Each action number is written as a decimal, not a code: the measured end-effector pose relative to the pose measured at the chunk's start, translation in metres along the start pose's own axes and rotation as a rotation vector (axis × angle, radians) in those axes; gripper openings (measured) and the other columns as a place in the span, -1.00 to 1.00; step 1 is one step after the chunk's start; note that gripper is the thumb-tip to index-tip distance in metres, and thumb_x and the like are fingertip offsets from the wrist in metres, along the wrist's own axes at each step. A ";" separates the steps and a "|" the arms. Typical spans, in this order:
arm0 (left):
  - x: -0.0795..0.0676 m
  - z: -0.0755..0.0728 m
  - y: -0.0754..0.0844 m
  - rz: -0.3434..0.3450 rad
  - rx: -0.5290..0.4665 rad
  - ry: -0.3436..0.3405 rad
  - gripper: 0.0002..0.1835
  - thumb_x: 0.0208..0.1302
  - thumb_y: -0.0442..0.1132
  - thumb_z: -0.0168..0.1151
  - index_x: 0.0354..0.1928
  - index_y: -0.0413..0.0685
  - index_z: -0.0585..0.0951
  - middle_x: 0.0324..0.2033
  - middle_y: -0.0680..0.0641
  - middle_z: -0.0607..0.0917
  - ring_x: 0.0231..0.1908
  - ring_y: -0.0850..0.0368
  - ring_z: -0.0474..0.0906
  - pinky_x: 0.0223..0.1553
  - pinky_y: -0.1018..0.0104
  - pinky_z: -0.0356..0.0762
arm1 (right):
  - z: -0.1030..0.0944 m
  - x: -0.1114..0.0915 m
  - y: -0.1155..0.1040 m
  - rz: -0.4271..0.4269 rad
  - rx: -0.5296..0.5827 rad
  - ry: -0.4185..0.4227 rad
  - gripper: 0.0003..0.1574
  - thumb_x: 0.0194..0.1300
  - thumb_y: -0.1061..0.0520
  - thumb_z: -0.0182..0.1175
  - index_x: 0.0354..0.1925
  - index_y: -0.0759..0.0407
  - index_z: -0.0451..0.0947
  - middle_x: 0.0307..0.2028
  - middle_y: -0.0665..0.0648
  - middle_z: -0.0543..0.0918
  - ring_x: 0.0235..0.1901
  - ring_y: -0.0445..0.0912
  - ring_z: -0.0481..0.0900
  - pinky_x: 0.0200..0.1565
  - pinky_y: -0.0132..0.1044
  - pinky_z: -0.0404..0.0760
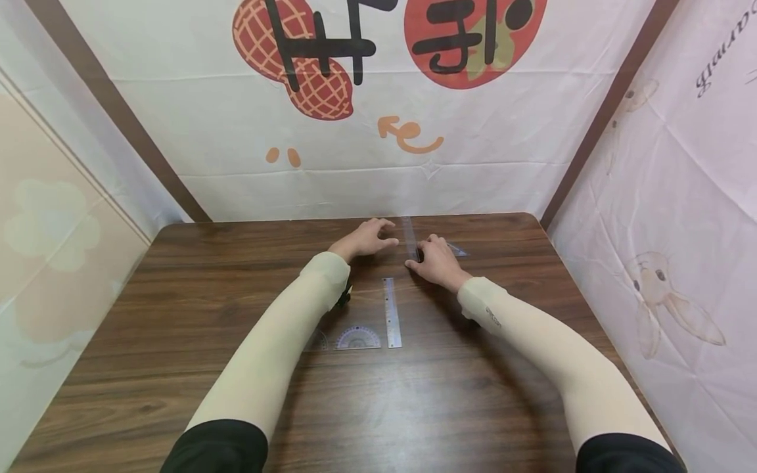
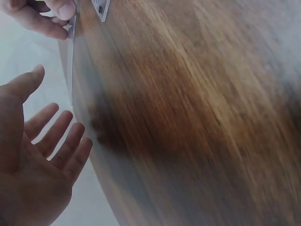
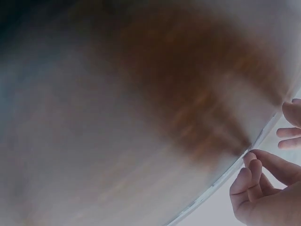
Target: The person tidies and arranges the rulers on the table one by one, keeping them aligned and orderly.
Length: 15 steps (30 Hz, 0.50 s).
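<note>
My right hand pinches the near end of a clear plastic ruler between thumb and fingers, close to the table's far edge. In the left wrist view that ruler shows edge-on below the pinching fingertips. In the right wrist view, the right hand has its thumb and fingertips together at the ruler's thin edge. My left hand is raised just left of the ruler with relaxed, spread fingers and holds nothing. A clear set square lies behind the right hand, partly hidden by it.
A shorter clear ruler lies mid-table, with a protractor left of it. Another rounded clear piece is partly covered by the left sleeve. A small black and yellow object shows beside that sleeve. A printed cloth hangs behind the table.
</note>
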State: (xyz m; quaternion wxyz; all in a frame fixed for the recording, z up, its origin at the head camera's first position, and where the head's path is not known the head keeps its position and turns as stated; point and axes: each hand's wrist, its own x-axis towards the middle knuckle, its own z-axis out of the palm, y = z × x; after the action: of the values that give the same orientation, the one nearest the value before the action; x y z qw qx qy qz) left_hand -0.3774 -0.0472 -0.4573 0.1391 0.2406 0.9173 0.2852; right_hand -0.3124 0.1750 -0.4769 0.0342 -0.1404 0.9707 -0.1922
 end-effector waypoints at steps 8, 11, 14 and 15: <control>0.005 0.002 -0.001 -0.028 0.005 0.006 -0.34 0.63 0.02 0.22 0.58 -0.16 0.38 0.49 -0.26 0.44 0.54 -0.27 0.22 0.54 -0.13 0.20 | -0.002 0.001 0.000 -0.017 -0.066 -0.005 -0.25 0.52 -0.18 0.35 0.36 0.36 0.58 0.20 0.30 0.55 0.13 0.19 0.47 0.25 0.07 0.49; 0.005 0.001 0.000 -0.031 0.010 0.013 -0.35 0.63 0.00 0.22 0.57 -0.19 0.39 0.49 -0.27 0.44 0.54 -0.28 0.20 0.56 -0.13 0.16 | -0.002 0.001 0.000 -0.023 -0.072 0.002 -0.27 0.51 -0.17 0.36 0.32 0.36 0.61 0.18 0.31 0.57 0.12 0.19 0.48 0.25 0.07 0.48; 0.005 0.002 0.001 -0.033 0.016 0.018 -0.35 0.64 0.00 0.21 0.56 -0.20 0.39 0.49 -0.27 0.45 0.55 -0.28 0.20 0.57 -0.12 0.14 | -0.002 0.002 -0.001 -0.023 -0.083 0.013 -0.29 0.51 -0.16 0.37 0.30 0.37 0.63 0.16 0.31 0.59 0.11 0.20 0.49 0.25 0.09 0.48; 0.006 0.002 0.001 -0.036 0.018 0.019 -0.35 0.64 0.00 0.21 0.56 -0.20 0.39 0.48 -0.27 0.45 0.55 -0.28 0.20 0.56 -0.11 0.15 | -0.002 0.002 -0.001 -0.020 -0.085 0.016 -0.30 0.51 -0.16 0.37 0.29 0.36 0.64 0.16 0.31 0.59 0.11 0.20 0.50 0.25 0.10 0.48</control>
State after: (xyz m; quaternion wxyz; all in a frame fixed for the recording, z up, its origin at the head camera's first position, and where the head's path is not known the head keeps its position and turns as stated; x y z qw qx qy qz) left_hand -0.3811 -0.0425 -0.4590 0.1335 0.2223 0.9253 0.2766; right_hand -0.3145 0.1740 -0.4748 0.0182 -0.1498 0.9768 -0.1521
